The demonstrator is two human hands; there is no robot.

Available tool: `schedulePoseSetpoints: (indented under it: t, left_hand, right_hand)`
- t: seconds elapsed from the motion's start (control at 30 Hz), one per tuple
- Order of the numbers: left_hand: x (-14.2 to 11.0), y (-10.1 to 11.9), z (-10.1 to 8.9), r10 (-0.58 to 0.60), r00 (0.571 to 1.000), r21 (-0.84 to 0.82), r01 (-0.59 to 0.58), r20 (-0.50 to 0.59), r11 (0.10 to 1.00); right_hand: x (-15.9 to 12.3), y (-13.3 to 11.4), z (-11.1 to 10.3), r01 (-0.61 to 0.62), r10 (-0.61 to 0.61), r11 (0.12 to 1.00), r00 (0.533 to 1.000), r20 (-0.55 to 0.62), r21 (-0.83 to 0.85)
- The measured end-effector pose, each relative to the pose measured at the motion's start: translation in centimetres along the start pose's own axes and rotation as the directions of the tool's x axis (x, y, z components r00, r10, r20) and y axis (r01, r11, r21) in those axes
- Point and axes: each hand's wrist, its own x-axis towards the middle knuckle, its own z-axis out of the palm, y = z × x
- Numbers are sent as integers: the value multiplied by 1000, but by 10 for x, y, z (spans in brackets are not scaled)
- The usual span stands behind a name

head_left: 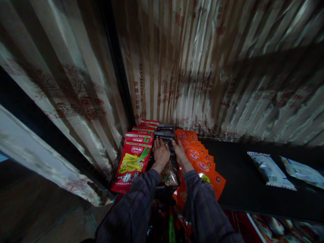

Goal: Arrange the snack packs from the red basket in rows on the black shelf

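My left hand (161, 152) lies with its fingers stretched out on a row of black snack bags (168, 180). Along the right side of these bags is my right hand (180, 152), fingers extended, between them and the orange snack bags (204, 165). Neither hand is visibly closed round a bag; the right fingertips are partly hidden. To the left stand overlapping red snack bags (134, 158) with a yellow picture. The black bags lean one behind another, partly covered by my hands and forearms.
Two white-and-blue packets (272, 170) lie on the black shelf (235, 192) at right. A patterned, pleated sheet (202, 84) hangs behind; a dark upright post (118, 64) stands at the left corner. More packets (278, 226) show below the shelf's front edge.
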Motion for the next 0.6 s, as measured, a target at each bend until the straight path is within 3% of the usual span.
schedulePoseSetpoints:
  t: [0.17, 0.4, 0.6]
  left_hand:
    - [0, -1, 5, 16, 999, -7, -16, -30, 1000]
    - [-1, -1, 4, 14, 1000, 2, -14, -2, 1000]
    - [-2, 1, 3, -5, 1000, -5, 5, 22, 1000]
  right_hand:
    - [8, 2, 2, 31, -31, 998, 1000, -3, 58]
    - [21, -6, 4, -37, 22, 983, 996, -88, -180]
    - [16, -5, -1, -18, -4, 960, 997, -77, -280]
